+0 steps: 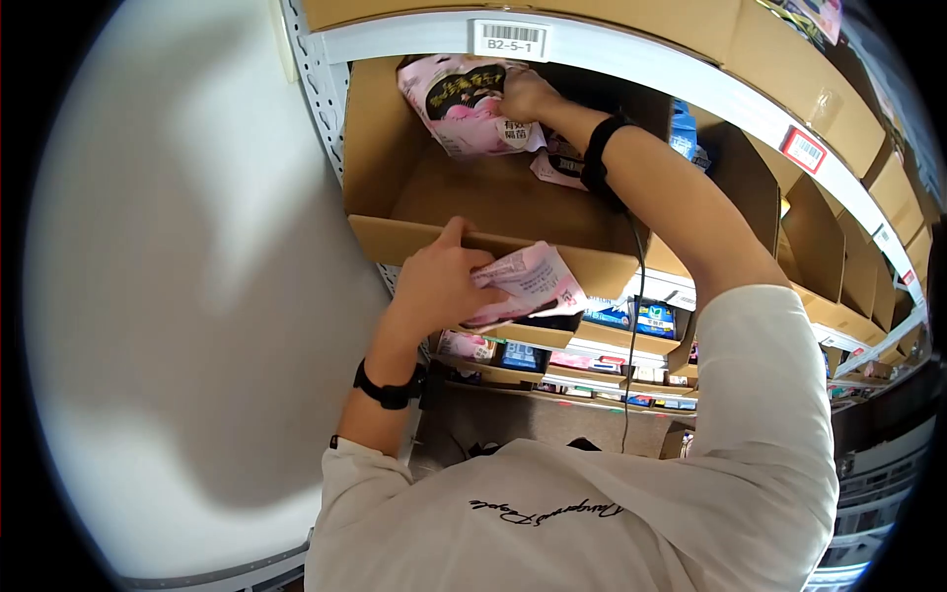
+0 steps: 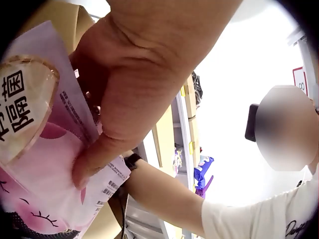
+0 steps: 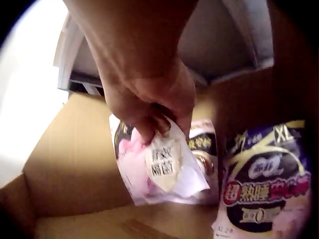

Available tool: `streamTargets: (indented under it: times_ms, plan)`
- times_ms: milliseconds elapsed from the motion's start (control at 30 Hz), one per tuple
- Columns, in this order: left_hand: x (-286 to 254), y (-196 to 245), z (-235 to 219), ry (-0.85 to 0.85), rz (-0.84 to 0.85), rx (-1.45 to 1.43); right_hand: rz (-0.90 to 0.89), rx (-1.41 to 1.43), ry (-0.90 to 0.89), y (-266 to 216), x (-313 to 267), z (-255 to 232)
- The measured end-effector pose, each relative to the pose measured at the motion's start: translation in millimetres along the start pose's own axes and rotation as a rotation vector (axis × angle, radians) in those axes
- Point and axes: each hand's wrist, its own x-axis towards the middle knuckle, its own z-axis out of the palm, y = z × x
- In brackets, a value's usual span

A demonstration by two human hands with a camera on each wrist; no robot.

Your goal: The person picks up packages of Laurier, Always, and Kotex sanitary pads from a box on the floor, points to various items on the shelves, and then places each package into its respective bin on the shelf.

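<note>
My left hand [image 1: 444, 281] is at the front edge of a cardboard box [image 1: 424, 232], with a pink plastic pack [image 1: 538, 281] held just outside that edge. In the left wrist view the thumb lies across the printed face of this pack [image 2: 45, 144]. Inside the box, toward its back left, my right hand [image 1: 528, 96] grips the top of another pink pack [image 1: 464, 118] with a black label. The right wrist view shows fingers pinching its crumpled upper edge. Beside it stands a dark-and-pink pack [image 3: 264, 184] marked XL.
The box sits on a shelf under a white rail with the label B2-5-1 [image 1: 509, 39]. A white wall [image 1: 168, 247] is close on the left. More cardboard boxes [image 1: 819, 242] line the shelf to the right, and lower shelves hold packaged goods [image 1: 523, 355]. A black cable [image 1: 636, 326] hangs from the right wrist.
</note>
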Motion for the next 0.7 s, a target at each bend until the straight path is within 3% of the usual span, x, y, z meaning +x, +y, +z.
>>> streamTargets:
  times_ms: [200, 233, 333, 367, 500, 600, 633, 667, 700]
  plan:
    - [-27.5, 1.5, -7.0, -0.012, 0.061, -0.02, 0.257, 0.326, -0.239, 19.4, 39.0, 36.7]
    - [-28.8, -0.1, -6.5, -0.009, 0.079, -0.057, 0.189, 0.177, -0.123, 18.8, 39.6, 46.2]
    - [-32.4, -4.9, -2.3, 0.0, 0.105, -0.13, 0.31, 0.203, -0.276, 13.4, 28.0, 45.4]
    - [-31.6, -6.1, -1.7, 0.006, 0.118, -0.163, 0.207, -0.017, -0.234, 16.9, 28.6, 53.5]
    - [-31.5, -8.6, -1.7, 0.006, 0.103, -0.198, 0.295, -0.122, -0.131, 1.4, 3.9, 33.3]
    - [-29.3, -24.8, -4.6, -0.028, 0.128, -0.414, 0.276, -0.161, -0.274, -0.1, 5.0, 0.6]
    - [-28.2, -36.2, -2.4, 0.013, 0.192, -0.533, 0.306, -0.039, -0.324, -7.2, 1.7, -13.9]
    - [-28.6, -44.4, -1.6, 0.054, 0.258, -0.651, 0.169, -0.167, -0.215, -10.5, -5.6, -18.3]
    - [-32.4, -48.5, -1.6, 0.104, 0.217, -0.775, 0.169, -0.097, -0.282, -27.7, -23.4, -41.8]
